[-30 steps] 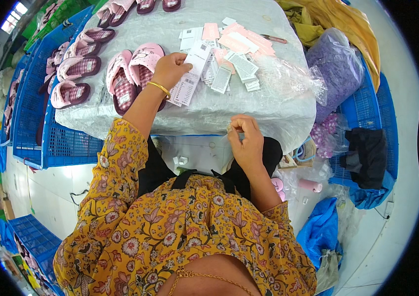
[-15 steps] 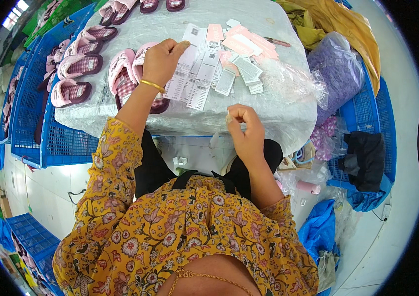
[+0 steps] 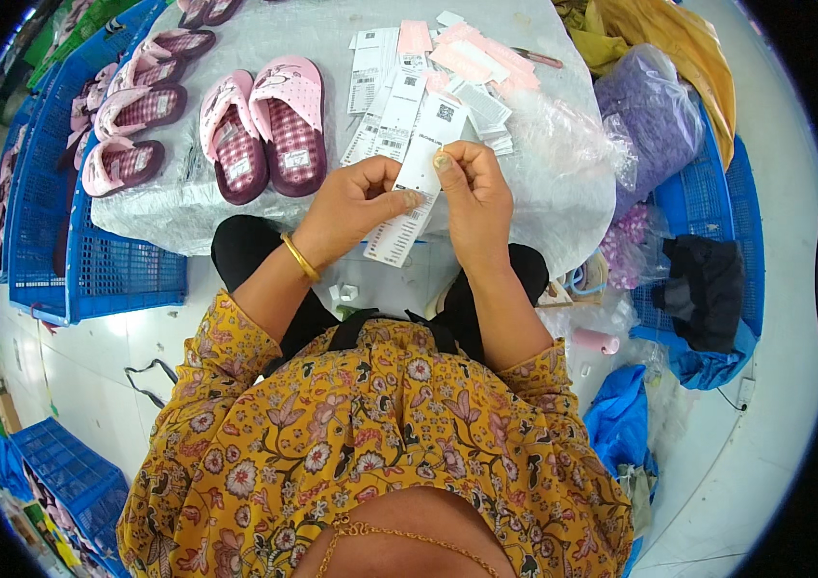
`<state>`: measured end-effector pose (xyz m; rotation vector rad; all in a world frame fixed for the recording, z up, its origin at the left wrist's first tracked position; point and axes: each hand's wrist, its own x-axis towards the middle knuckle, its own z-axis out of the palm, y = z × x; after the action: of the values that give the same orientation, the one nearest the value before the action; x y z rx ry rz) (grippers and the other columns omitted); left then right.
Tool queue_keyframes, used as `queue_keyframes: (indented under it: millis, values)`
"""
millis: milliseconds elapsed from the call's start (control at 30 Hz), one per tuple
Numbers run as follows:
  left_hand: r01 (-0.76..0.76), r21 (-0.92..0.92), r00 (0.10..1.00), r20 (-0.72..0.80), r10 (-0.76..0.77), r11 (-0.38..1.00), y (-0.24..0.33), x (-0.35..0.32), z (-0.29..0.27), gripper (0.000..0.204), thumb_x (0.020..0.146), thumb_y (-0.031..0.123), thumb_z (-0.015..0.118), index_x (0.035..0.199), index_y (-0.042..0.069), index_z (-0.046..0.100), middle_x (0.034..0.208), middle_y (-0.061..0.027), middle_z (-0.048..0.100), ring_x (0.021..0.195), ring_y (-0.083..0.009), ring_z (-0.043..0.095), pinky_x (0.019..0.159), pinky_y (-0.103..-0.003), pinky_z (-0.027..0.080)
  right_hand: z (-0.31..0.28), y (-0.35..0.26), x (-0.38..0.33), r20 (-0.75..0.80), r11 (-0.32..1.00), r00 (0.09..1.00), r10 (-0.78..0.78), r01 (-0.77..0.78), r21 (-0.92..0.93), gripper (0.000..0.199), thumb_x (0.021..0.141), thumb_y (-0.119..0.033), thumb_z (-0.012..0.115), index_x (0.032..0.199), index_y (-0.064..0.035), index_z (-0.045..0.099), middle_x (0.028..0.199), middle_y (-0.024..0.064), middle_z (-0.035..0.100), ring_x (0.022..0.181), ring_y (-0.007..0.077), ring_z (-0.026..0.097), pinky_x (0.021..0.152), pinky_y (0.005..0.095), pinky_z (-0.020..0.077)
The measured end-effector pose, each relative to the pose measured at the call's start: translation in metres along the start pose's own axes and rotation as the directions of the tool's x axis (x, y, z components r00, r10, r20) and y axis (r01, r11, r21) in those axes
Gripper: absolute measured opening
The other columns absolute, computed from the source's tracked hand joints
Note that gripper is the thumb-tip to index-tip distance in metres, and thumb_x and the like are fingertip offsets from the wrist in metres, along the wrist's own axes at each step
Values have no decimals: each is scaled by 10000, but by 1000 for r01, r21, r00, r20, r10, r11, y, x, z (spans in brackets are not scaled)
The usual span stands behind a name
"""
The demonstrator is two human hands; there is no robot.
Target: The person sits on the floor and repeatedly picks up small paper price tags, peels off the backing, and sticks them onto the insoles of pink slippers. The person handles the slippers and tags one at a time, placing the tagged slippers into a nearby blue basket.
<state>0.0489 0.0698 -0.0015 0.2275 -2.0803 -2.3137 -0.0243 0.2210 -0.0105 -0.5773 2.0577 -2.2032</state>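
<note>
Above the table's near edge, my two hands hold a long white label strip (image 3: 425,144) printed with a square code and barcodes. My left hand (image 3: 356,207) is closed on its lower left side, thumb on top. At the strip's right edge my right hand (image 3: 474,197) pinches with thumb and forefinger; whether something small is also between those fingertips I cannot tell. Just beyond lie more white label strips (image 3: 370,82), pink cards (image 3: 472,60) and small white tags (image 3: 479,108). Left of them rests a pair of pink slippers with checked insoles, a left slipper (image 3: 238,159) and a right slipper (image 3: 291,130).
More pink slippers (image 3: 142,108) line the left side of the plastic-covered table (image 3: 178,217). Blue crates (image 3: 130,275) stand beside it. Clear plastic wrap (image 3: 568,144) and a dark slim tool (image 3: 537,58) lie on the right, near a bagged purple bundle (image 3: 650,116).
My left hand has brought a label strip from the pile toward me. My right hand has moved up and now grips its edge. The slipper pair shows fully.
</note>
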Motion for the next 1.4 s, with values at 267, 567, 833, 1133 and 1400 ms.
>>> queue_keyframes:
  millis: [267, 567, 833, 1133, 1400]
  values:
    - [30, 27, 999, -46, -29, 999, -4, -9, -3, 139, 866, 57, 694, 984, -8, 660, 885, 15, 650, 769, -30, 555, 675, -192, 456, -9, -14, -12, 147, 632, 837, -527, 501, -591, 159, 830, -69, 686, 973, -58, 617, 978, 73, 666, 937, 273, 599, 849, 374, 456]
    - [-142, 164, 990, 30, 138, 976, -12, -14, -4, 148, 840, 79, 751, 946, 5, 681, 858, 24, 650, 774, -31, 561, 686, -203, 467, -9, -4, -29, 274, 677, 839, -470, 542, -498, 163, 843, -64, 675, 988, -54, 602, 971, 98, 677, 861, 305, 636, 760, 398, 489]
    - [-255, 249, 953, -96, 286, 934, -15, -15, 10, 150, 870, 91, 723, 976, 17, 648, 849, 37, 624, 773, -25, 539, 686, -195, 455, -7, 0, -43, 136, 785, 932, -335, 356, -507, 120, 898, -64, 642, 1001, -33, 590, 866, 129, 641, 742, 294, 629, 635, 364, 499]
    - [-81, 46, 993, -77, 84, 996, -36, -8, -1, 98, 920, 102, 667, 965, 22, 634, 852, 40, 622, 761, -22, 533, 675, -180, 438, -13, -9, -35, 89, 864, 976, -198, 216, -455, 178, 894, -60, 659, 1059, -32, 597, 827, 84, 661, 688, 175, 617, 644, 293, 496]
    - [-105, -12, 979, -176, 101, 994, -39, -8, 4, 99, 899, 82, 694, 955, 19, 641, 848, 30, 631, 751, -20, 538, 663, -174, 444, -11, -17, -44, 98, 967, 974, 204, -185, -178, 336, 861, -28, 675, 1163, 16, 533, 802, 46, 660, 679, 58, 563, 621, 224, 463]
